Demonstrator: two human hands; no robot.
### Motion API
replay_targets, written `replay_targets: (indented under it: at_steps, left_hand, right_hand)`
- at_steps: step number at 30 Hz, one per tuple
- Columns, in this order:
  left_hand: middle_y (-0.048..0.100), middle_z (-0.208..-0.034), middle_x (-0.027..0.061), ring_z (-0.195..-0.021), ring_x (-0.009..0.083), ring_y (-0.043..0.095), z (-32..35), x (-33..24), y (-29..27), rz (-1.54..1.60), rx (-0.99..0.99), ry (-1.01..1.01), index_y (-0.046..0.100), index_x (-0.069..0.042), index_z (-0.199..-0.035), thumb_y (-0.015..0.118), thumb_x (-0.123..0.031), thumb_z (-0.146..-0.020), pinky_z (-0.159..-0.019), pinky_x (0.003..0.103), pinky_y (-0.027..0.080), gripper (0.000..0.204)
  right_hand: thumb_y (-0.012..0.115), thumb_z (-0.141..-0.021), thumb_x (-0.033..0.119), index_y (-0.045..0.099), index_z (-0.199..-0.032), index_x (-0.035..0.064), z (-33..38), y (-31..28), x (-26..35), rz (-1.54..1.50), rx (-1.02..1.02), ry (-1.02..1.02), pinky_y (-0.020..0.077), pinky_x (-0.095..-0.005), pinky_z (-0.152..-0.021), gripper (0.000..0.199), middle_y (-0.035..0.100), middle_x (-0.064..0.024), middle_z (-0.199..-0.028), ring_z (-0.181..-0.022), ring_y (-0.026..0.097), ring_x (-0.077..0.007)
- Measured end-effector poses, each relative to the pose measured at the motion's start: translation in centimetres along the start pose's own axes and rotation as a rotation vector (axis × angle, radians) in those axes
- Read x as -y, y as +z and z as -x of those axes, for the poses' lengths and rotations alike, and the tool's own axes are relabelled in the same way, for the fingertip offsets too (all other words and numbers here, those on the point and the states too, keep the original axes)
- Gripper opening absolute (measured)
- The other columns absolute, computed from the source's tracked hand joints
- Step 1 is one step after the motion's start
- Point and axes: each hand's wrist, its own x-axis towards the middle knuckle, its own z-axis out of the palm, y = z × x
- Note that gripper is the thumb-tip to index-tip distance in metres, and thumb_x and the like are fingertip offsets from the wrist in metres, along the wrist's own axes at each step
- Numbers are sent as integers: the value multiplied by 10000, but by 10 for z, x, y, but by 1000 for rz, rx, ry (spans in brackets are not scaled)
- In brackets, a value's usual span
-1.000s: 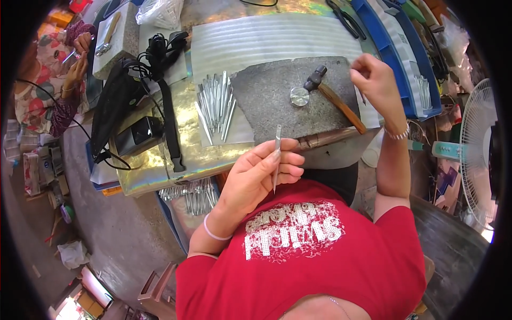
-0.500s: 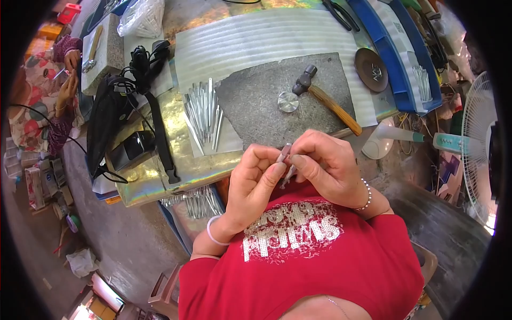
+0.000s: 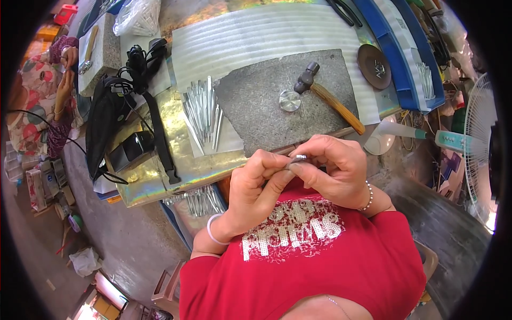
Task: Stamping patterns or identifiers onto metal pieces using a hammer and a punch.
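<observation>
Close to my chest, in front of the bench edge, both hands pinch one small slim metal piece (image 3: 300,157). Its shiny end shows between the fingertips, while the rest is covered. My left hand (image 3: 260,178) grips it between thumb and forefinger, and my right hand (image 3: 333,170) does the same from the other side. Beyond them a dark stone slab (image 3: 256,101) carries a ball-peen hammer (image 3: 330,102) with a wooden handle. A small round silver disc (image 3: 289,100) lies by the hammer head. Left of the slab, several slender metal strips (image 3: 201,114) lie in a fanned pile.
A brown round dish (image 3: 374,66) with small metal pins and a blue tray (image 3: 400,74) are on the right. Black straps and a bag (image 3: 114,112) lie at left. A fan (image 3: 477,152) stands far right. Another person's hands (image 3: 66,74) work at far left.
The metal piece has turned from slanting upright to nearly level and is more covered by my fingers. My right hand has shifted slightly right and my fingertips have drawn closer together.
</observation>
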Motion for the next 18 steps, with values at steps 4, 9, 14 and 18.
replay_targets:
  at_steps: [4, 9, 14, 18]
  left_hand:
    - [653, -892, 79, -818, 64, 595, -1, 1, 1, 53, 30, -10, 505, 39, -1010, 523, 44, -898, -676, 172, 478, 114]
    - [641, -919, 77, -830, 62, 591, 0, 4, 4, 192, 21, -39, 502, 45, -1011, 522, 53, -895, -688, 172, 478, 118]
    - [639, -907, 73, -820, 63, 593, -1, 2, 4, 218, 27, -15, 513, 49, -1014, 527, 71, -884, -675, 176, 482, 132]
    - [650, -826, 66, -765, 56, 602, -1, 0, 4, 97, 23, 21, 528, 45, -1007, 553, 66, -872, -637, 178, 481, 138]
  right_hand:
    - [634, -818, -33, 582, -901, -60, 2, 0, -2, -37, -13, 2, 423, -181, -460, 101, 608, -84, -744, -546, 572, -61]
    - [644, -816, -20, 589, -888, -50, 1, -2, -3, 26, -25, -69, 406, -180, -447, 95, 609, -77, -712, -525, 563, -58]
    - [659, -805, -13, 590, -877, -43, -1, -3, 0, 68, -40, -178, 382, -187, -434, 105, 601, -74, -685, -504, 543, -58]
    - [669, -797, -9, 589, -876, -43, 0, -3, 0, 85, -55, -203, 371, -184, -432, 117, 597, -72, -675, -501, 539, -59]
